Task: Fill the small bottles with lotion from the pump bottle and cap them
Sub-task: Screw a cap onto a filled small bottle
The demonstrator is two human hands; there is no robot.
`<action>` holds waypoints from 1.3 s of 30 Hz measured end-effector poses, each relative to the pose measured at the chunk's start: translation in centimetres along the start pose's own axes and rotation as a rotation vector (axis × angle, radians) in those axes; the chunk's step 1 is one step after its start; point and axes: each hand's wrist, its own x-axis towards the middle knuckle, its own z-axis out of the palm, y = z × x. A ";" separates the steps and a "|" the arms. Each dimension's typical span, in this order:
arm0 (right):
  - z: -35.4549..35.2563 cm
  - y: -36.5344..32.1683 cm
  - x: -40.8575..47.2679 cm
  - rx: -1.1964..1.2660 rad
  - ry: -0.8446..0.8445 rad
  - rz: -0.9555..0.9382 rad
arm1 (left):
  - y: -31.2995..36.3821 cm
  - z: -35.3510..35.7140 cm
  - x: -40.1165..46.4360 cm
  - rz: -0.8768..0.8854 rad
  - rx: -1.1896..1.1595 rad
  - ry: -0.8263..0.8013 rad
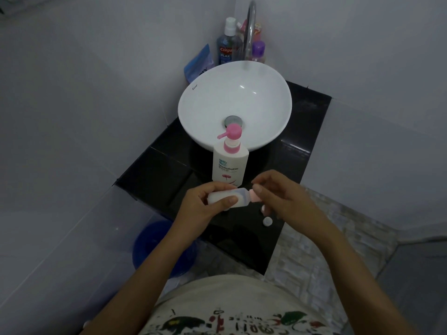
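The left hand [205,201] held a small bottle [226,198] on its side above the near part of the black table [167,165], its grip wrapped round the body. The right hand [278,192] pinched the pink cap [254,195] at the bottle's neck between thumb and fingers. Whether the cap was going on or coming off could not be told; judging by the whitish contents, this looked like the capping step.

The pump bottle [229,163] stood upright just beyond the hands, in front of the basin [234,105]. Two small white pieces [267,221] lay on the table near its right front edge, below the right hand.

Next, the cap probably needed turning until snug, with the bottle kept steady.
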 end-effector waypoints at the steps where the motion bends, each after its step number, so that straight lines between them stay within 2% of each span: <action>1: -0.2 0.0 0.0 0.000 -0.033 -0.033 | 0.0 0.0 0.0 -0.002 -0.002 0.002; 3: -0.3 0.2 -0.1 -0.021 -0.031 -0.037 | 0.0 0.0 -0.1 -0.002 -0.002 0.001; 6: 0.4 0.3 0.0 -0.015 0.045 0.053 | 0.0 0.1 -0.1 -0.003 -0.002 -0.013; 12: 0.2 0.6 -0.3 0.058 -0.013 0.008 | -0.2 -0.1 0.0 -0.023 0.003 0.003; 15: 0.5 0.5 -0.1 0.033 0.036 0.096 | -0.1 0.1 0.0 -0.016 -0.003 -0.018; 20: 0.1 0.8 -0.3 0.086 -0.016 0.002 | -0.2 -0.1 0.2 -0.028 -0.015 -0.004; 25: 0.8 0.7 -0.1 0.092 0.076 0.085 | -0.2 0.1 0.2 -0.032 -0.002 -0.005; 29: 0.9 0.9 -0.3 0.117 0.028 0.012 | -0.3 -0.1 0.3 -0.038 -0.021 -0.004; 33: 1.4 1.0 -0.1 0.110 0.083 0.099 | -0.4 0.0 0.4 -0.043 -0.006 -0.013; 39: 1.0 0.9 -0.5 0.152 0.044 -0.001 | -0.3 -0.1 0.3 -0.034 -0.016 0.000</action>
